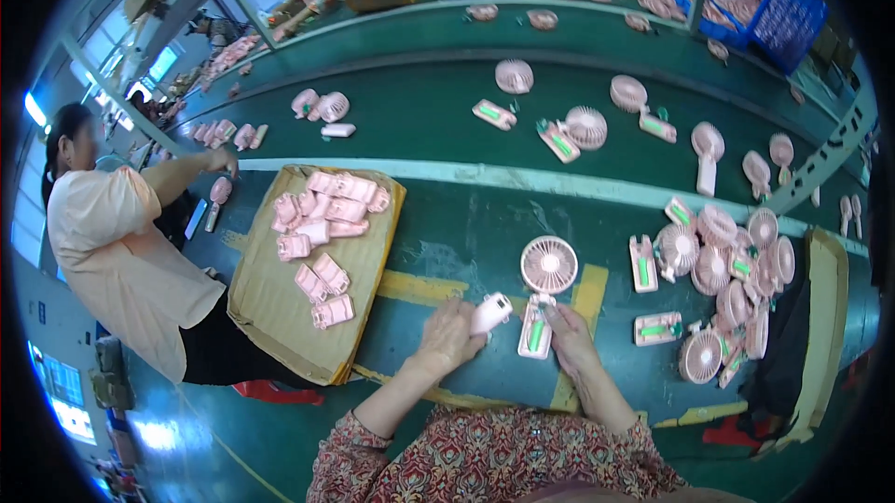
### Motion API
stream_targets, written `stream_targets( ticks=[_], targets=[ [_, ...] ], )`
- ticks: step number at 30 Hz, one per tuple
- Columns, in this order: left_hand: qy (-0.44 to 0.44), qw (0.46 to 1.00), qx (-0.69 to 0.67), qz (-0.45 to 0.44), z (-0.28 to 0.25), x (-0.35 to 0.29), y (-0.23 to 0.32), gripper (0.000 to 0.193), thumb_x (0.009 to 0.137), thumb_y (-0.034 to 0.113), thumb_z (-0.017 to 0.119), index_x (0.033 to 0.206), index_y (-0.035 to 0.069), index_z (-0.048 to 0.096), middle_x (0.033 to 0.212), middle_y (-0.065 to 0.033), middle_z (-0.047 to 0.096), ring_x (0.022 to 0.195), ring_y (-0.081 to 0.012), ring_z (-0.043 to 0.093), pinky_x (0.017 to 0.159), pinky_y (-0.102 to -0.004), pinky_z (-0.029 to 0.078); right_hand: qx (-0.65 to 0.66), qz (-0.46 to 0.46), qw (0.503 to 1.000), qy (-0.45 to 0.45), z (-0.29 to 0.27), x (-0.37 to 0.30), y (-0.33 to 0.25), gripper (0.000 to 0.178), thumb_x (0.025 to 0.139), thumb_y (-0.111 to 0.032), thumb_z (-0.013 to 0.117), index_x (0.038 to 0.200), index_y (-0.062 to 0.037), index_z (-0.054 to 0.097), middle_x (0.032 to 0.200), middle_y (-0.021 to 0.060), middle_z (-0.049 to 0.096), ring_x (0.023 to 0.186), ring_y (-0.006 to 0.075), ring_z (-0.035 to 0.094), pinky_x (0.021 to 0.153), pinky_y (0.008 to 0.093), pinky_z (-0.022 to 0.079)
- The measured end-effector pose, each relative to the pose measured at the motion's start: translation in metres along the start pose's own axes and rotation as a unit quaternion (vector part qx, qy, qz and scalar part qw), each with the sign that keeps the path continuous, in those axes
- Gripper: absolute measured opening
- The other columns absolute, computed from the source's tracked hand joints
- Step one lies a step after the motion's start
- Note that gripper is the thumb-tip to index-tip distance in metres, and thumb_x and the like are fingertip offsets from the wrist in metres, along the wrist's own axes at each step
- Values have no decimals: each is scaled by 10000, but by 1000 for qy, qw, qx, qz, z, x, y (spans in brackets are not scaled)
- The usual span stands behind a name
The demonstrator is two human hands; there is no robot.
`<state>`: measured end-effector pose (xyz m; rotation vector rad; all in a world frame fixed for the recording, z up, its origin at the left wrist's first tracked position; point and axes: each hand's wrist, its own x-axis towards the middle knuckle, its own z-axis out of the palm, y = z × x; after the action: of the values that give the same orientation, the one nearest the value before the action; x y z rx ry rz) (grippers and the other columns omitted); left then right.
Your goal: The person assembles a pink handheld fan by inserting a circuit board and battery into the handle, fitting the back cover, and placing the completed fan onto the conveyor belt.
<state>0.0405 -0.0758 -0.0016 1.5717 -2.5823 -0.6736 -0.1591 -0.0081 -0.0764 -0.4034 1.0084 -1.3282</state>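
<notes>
My left hand is closed around a pale pink handle cover, a smooth shell with a small dark opening at its upper end. Beside it, my right hand grips a pink handheld fan by its handle, thumb on the edge. That fan's handle faces up without a cover, so a green battery shows inside. The cover and the fan are apart, with a narrow gap between them. Fingers under both pieces are partly hidden.
Left of my hands, a shallow cardboard tray holds several pink covers. Fans are piled at the right. Beyond a pale rail, more fans lie on a green conveyor belt. A co-worker reaches toward the belt at left.
</notes>
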Motion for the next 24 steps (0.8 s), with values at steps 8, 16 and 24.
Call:
stream_targets(
  ticks=[8,16,24],
  targets=[
    [25,986,-153,-64,-9,2,32,472,745,307,653,1043,-19,490,733,-195,645,670,-358,640,682,-438,505,15,-9,1000,-15,17,6,-17,339,962,-232,489,1212,-5,513,1090,47,585,1004,101,528,873,246,423],
    [7,992,-119,26,10,-2,64,645,777,285,630,1283,-30,383,757,-227,643,639,-366,646,607,-443,517,64,44,996,-39,6,-8,-18,376,976,-211,446,1308,-36,424,1195,51,530,1074,128,509,905,299,435],
    [25,996,-51,67,19,1,68,644,780,277,633,1264,-82,407,736,-246,638,556,-351,639,499,-429,509,79,57,993,-72,7,-9,-25,486,882,-71,448,1359,-29,362,1238,55,495,1071,146,502,902,300,422]
  ],
)
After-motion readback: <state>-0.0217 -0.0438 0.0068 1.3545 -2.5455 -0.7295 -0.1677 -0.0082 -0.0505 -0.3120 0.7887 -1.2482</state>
